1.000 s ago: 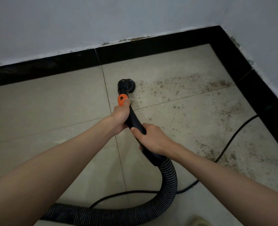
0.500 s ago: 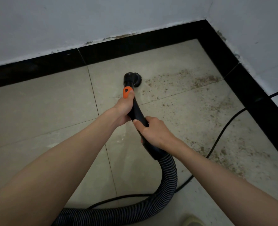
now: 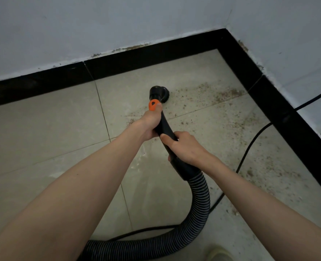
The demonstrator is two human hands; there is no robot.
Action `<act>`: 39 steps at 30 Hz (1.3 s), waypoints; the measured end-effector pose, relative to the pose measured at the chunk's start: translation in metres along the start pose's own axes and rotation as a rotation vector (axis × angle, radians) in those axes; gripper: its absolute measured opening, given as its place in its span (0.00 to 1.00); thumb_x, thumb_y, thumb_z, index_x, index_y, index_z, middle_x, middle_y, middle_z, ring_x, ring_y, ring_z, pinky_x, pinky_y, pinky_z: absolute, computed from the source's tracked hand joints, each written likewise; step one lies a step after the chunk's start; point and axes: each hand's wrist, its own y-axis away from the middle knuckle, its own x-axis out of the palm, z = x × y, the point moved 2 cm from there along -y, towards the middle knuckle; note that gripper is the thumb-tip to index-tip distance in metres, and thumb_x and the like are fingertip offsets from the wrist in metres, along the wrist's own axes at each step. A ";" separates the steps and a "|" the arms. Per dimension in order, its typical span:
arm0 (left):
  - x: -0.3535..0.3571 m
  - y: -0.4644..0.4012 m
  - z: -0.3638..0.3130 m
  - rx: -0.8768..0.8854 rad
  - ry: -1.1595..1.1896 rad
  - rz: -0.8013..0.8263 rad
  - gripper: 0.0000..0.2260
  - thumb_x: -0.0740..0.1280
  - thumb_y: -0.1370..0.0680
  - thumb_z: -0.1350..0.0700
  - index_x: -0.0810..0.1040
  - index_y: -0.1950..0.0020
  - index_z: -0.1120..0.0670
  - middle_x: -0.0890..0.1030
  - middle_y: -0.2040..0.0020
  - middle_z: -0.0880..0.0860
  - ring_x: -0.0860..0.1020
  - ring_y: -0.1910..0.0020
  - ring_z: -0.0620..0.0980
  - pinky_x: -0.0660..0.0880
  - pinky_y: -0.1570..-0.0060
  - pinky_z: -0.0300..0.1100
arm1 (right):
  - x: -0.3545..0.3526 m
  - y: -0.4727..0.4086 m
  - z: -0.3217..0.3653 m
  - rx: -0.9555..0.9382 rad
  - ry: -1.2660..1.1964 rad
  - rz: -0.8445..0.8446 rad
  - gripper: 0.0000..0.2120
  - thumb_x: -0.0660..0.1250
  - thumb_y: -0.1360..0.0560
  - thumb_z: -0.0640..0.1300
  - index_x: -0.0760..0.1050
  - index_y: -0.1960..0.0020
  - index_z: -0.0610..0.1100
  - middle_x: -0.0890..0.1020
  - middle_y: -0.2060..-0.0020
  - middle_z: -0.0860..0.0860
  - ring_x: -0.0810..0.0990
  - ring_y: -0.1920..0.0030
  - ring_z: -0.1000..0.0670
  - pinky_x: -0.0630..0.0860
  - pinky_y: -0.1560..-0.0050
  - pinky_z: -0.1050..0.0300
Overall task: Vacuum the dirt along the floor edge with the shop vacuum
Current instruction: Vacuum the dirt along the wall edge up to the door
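Now both hands, left hand [image 3: 151, 123] and right hand [image 3: 186, 147], are clamping the wand [image 3: 163, 125]; brush [image 3: 160, 93] is best sweeping right into dirt [image 3: 221, 93].

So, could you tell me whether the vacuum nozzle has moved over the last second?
Yes: the nozzle has slid right, away from the grout line, toward the dirt.

One camera, worn on the head.
It looks forward and down, close above both arms, at the tiled floor [image 3: 42, 129], with the room corner at one o'clock.
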 end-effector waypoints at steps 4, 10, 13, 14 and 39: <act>0.007 -0.005 0.001 0.001 -0.022 -0.033 0.20 0.54 0.18 0.43 0.66 0.40 0.59 0.74 0.54 0.55 0.74 0.56 0.53 0.72 0.54 0.47 | -0.005 0.001 -0.006 -0.015 -0.022 0.003 0.16 0.60 0.22 0.57 0.71 0.59 0.45 0.83 0.61 0.43 0.83 0.59 0.44 0.78 0.53 0.50; 0.028 -0.015 -0.001 0.021 -0.084 -0.050 0.24 0.55 0.19 0.42 0.65 0.33 0.60 0.75 0.49 0.56 0.75 0.55 0.53 0.74 0.57 0.47 | -0.022 -0.003 -0.020 -0.013 -0.063 -0.005 0.16 0.59 0.21 0.57 0.71 0.59 0.46 0.83 0.60 0.43 0.83 0.58 0.43 0.78 0.53 0.50; 0.043 -0.021 -0.004 0.029 -0.105 -0.051 0.26 0.55 0.19 0.42 0.64 0.31 0.60 0.74 0.45 0.57 0.76 0.52 0.54 0.74 0.59 0.47 | -0.034 -0.007 -0.029 -0.013 -0.077 -0.018 0.15 0.60 0.21 0.56 0.70 0.59 0.46 0.83 0.61 0.44 0.83 0.58 0.44 0.77 0.54 0.53; 0.049 -0.023 -0.005 0.032 -0.110 -0.050 0.26 0.55 0.19 0.41 0.64 0.31 0.60 0.74 0.46 0.57 0.76 0.52 0.54 0.75 0.59 0.47 | -0.038 -0.008 -0.033 -0.010 -0.083 -0.024 0.15 0.60 0.21 0.57 0.71 0.59 0.46 0.83 0.61 0.44 0.83 0.58 0.45 0.77 0.55 0.53; 0.164 -0.063 -0.044 0.079 -0.269 0.089 0.20 0.55 0.18 0.43 0.66 0.41 0.60 0.74 0.55 0.54 0.74 0.58 0.50 0.72 0.64 0.41 | -0.125 -0.040 -0.082 0.067 -0.188 -0.208 0.16 0.59 0.22 0.60 0.72 0.57 0.48 0.83 0.60 0.46 0.82 0.59 0.46 0.77 0.57 0.54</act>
